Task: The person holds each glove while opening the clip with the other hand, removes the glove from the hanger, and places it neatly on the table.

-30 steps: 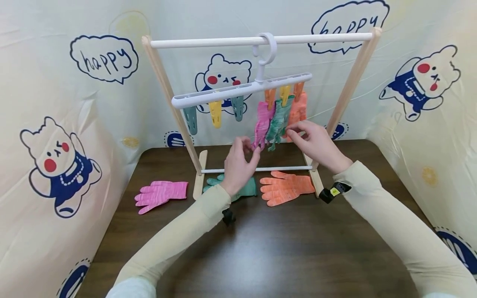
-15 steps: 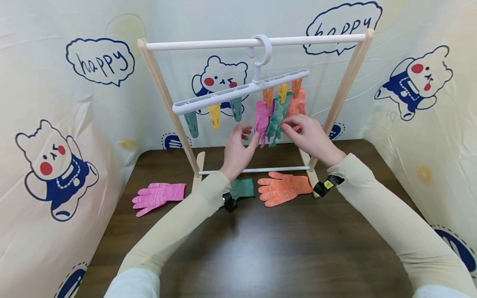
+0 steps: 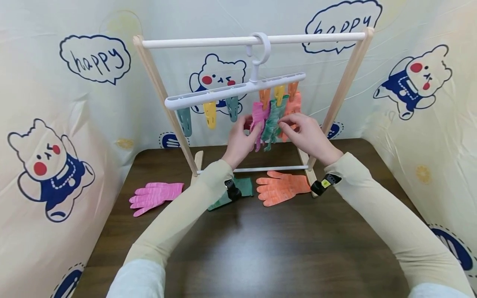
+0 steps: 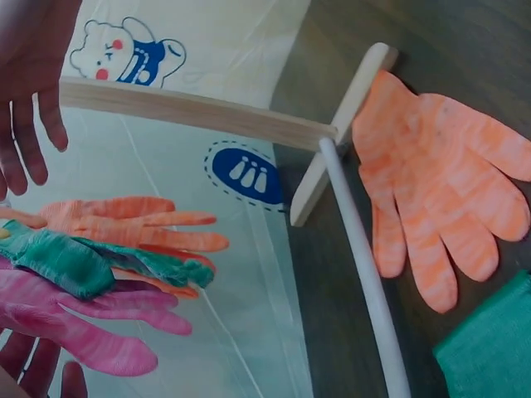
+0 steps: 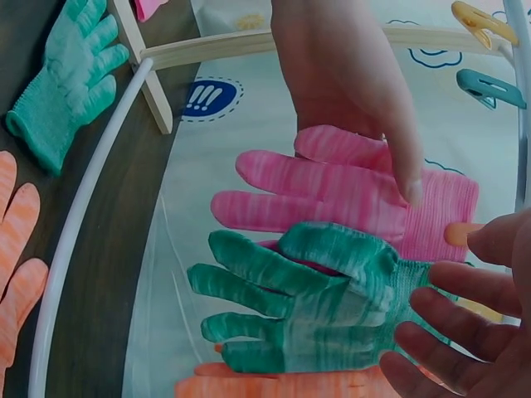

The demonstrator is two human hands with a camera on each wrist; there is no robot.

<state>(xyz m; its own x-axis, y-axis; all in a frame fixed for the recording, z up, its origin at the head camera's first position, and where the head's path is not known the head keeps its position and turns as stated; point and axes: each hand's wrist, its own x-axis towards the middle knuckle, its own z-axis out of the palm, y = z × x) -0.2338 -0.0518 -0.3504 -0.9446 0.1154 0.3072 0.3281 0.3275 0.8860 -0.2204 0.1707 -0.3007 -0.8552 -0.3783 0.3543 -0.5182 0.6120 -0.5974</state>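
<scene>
A white clip hanger [image 3: 208, 94] hangs from the wooden rack's top bar [image 3: 223, 41]. Three gloves hang from its right clips: pink [image 3: 258, 120] [image 5: 332, 191], green [image 3: 271, 122] [image 5: 307, 307] and orange [image 3: 294, 107] [image 4: 124, 215]. My left hand [image 3: 247, 124] [image 5: 398, 166] holds the hanging pink glove, thumb on its front and fingertips [image 4: 33, 373] behind it. My right hand [image 3: 288, 122] [image 5: 465, 332] has straight fingers at the green glove's cuff, just below the clips.
Three bare clips [image 3: 210, 114] hang on the hanger's left half. On the dark table [image 3: 261, 256] lie a pink glove [image 3: 154, 196], a green glove [image 3: 244, 186] partly under my left wrist, and an orange glove [image 3: 281, 187] by the rack's foot. Printed sheets wall the sides.
Both hands have risen along the hanging gloves toward the clips. The left hand went from the pink glove's fingertips up to its middle.
</scene>
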